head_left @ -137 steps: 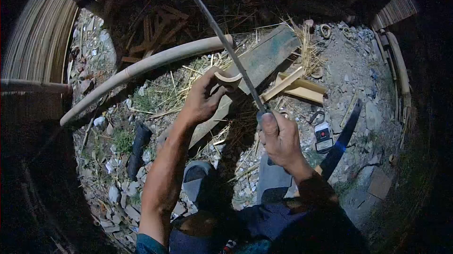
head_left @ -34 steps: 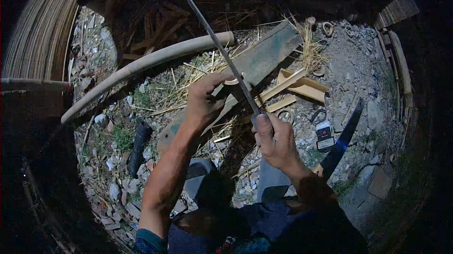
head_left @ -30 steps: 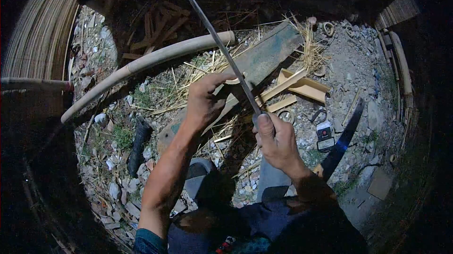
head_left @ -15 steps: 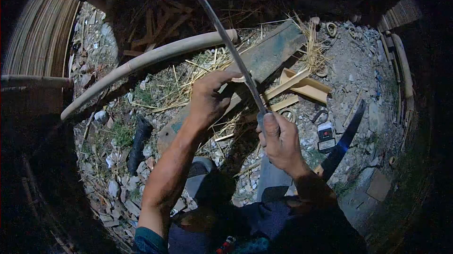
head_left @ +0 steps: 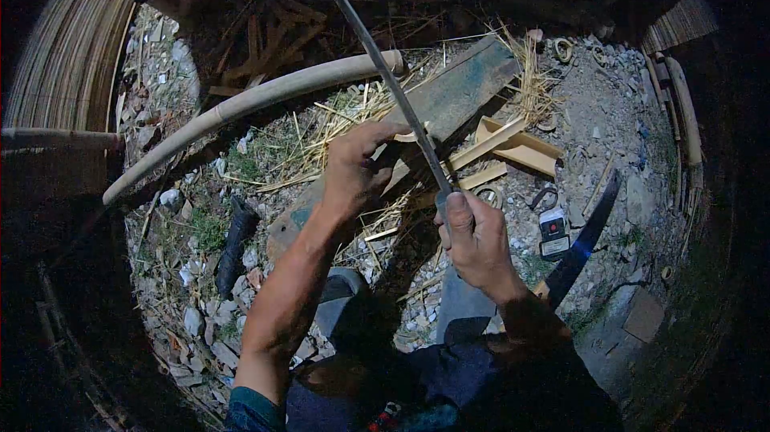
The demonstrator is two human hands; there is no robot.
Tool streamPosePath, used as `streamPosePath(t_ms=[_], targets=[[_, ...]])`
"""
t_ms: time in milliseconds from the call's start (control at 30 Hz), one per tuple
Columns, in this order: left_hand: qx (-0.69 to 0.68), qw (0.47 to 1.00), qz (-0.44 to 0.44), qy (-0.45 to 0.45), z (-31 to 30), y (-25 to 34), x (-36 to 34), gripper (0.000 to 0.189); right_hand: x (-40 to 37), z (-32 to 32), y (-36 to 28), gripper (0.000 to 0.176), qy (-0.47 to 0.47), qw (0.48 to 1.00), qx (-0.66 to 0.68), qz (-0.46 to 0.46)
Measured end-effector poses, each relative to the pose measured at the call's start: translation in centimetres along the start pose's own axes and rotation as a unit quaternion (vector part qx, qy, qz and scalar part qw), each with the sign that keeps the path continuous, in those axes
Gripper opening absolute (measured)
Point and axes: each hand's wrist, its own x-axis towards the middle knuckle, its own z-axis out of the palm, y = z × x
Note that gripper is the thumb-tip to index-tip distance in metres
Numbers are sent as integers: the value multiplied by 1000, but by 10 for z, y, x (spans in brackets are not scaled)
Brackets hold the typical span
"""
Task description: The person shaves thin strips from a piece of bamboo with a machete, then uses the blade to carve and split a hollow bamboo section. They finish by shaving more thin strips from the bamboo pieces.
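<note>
My right hand (head_left: 475,243) is closed round the lower end of a long, narrow metal blade (head_left: 377,55), thumb on top. The blade slants up and left to a pointed tip. Left of it, my left hand (head_left: 358,166) pinches a small pale piece (head_left: 413,135), which looks like bamboo or wood and meets the blade or lies right behind it. Under both hands a worn wooden plank (head_left: 461,83) runs diagonally, with straw-like shavings (head_left: 345,123) around it.
A curved bamboo pole (head_left: 257,103) arcs across the left. Split bamboo pieces (head_left: 521,143) lie right of the plank. A dark curved blade (head_left: 585,243) and a small box (head_left: 553,233) rest on the stony ground. A dark object (head_left: 237,246) lies at the left.
The long blade and the small pale piece have shifted very slightly. Both hands keep nearly the same place and grip.
</note>
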Motion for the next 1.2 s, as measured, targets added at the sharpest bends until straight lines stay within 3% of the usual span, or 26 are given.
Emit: streamPosePath(t_ms=[500,567,667,700,733,800,833,867,900,933,967,1033,1067,1133,1167,1200], targets=[[-10,1000,3,12,-2,22,3,59,-2,-4,-10,54,5,1000,-23,-15],[0,999,-38,-14,-4,23,-1,57,0,-4,-16,39,14,997,-73,32],[-22,1000,-2,22,0,23,-4,50,-2,-2,-9,53,15,997,-77,-26],[4,998,50,42,4,20,-5,52,-6,-1,-14,51,33,996,-62,-48],[4,998,39,41,0,27,-8,52,-3,1,-10,51,26,997,-59,-41],[82,993,-63,54,-15,53,-8,80,8,2,-7,42,14,996,-86,24],[22,992,-72,101,-24,50,-13,108,12,3,-6,44,24,995,-102,-2],[235,961,24,141,-46,39,-7,114,13,6,-4,42,37,995,-90,-28],[78,976,27,203,-52,42,4,103,16,6,-5,41,39,993,-111,-28],[54,977,89,187,-64,57,21,91,16,9,-5,40,32,991,-131,-26],[130,958,181,182,-71,68,38,83,13,11,-3,40,25,991,-127,-25],[235,905,331,124,-85,90,72,71,4,8,3,47,44,979,-139,-146],[295,930,203,84,-83,101,70,70,0,8,-3,47,38,978,-142,-145],[308,907,288,6,-70,96,98,66,-8,7,-20,46,26,997,-67,-31],[361,896,260,-12,-60,73,104,64,1,12,-8,50,10,998,-62,14],[410,880,239,-30,-40,35,104,62,13,19,7,55,25,991,-135,-3]])
